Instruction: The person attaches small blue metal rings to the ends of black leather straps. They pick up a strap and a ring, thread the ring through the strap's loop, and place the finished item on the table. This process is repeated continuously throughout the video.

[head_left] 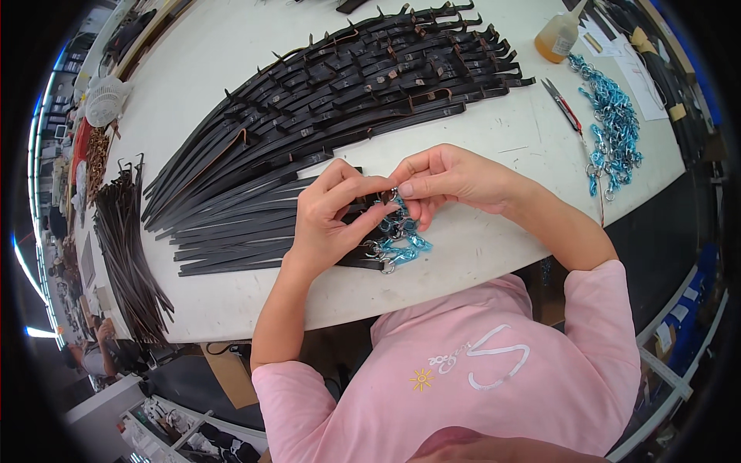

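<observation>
My left hand [332, 212] and my right hand [455, 181] meet over the near edge of the straps, fingertips almost touching. Between the fingertips is a black strap's end with a small metal ring [394, 191]; my left fingers pinch the strap and my right thumb and forefinger close on the ring. The fingers partly hide where strap and ring join. Just below hang or lie several metal clasps in blue plastic film [407, 253], their silver rings at strap ends. Thin black straps [231, 243] run leftward from under my left hand.
A large fanned stack of black straps [332, 100] covers the far table. More dark straps [131, 255] drape over the left edge. To the right lie red-handled scissors [565, 108], a pile of blue-wrapped clasps [614, 127] and a bottle of amber liquid [557, 38].
</observation>
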`<action>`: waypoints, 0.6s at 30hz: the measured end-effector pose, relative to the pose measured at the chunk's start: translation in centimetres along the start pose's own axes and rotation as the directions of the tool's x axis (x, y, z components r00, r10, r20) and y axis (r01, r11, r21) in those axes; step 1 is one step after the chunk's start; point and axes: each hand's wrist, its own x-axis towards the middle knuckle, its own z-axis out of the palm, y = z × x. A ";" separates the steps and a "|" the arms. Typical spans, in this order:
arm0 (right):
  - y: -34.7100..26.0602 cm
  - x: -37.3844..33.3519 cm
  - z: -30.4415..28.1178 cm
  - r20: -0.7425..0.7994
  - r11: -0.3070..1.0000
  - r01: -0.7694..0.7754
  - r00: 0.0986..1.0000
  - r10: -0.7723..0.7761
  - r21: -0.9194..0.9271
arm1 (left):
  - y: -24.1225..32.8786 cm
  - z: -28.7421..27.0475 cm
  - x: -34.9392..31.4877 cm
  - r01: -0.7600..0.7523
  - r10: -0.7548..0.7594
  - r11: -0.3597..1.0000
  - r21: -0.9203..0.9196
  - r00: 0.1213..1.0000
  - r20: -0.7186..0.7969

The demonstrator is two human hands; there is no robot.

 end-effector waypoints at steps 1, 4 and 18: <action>0.1 0.0 -0.1 0.014 1.000 0.009 1.000 -0.008 -0.021 | -0.2 0.1 0.0 0.016 -0.016 0.998 -0.068 1.000 -0.011; 0.2 0.1 0.3 0.023 0.998 0.038 0.999 -0.037 -0.046 | -0.7 0.8 -0.2 0.078 -0.098 0.957 -0.278 0.993 -0.060; -1.2 -1.2 0.5 -0.016 0.985 0.031 0.999 -0.035 -0.168 | -0.6 1.2 -0.5 -0.004 -0.006 0.988 -0.153 0.998 -0.064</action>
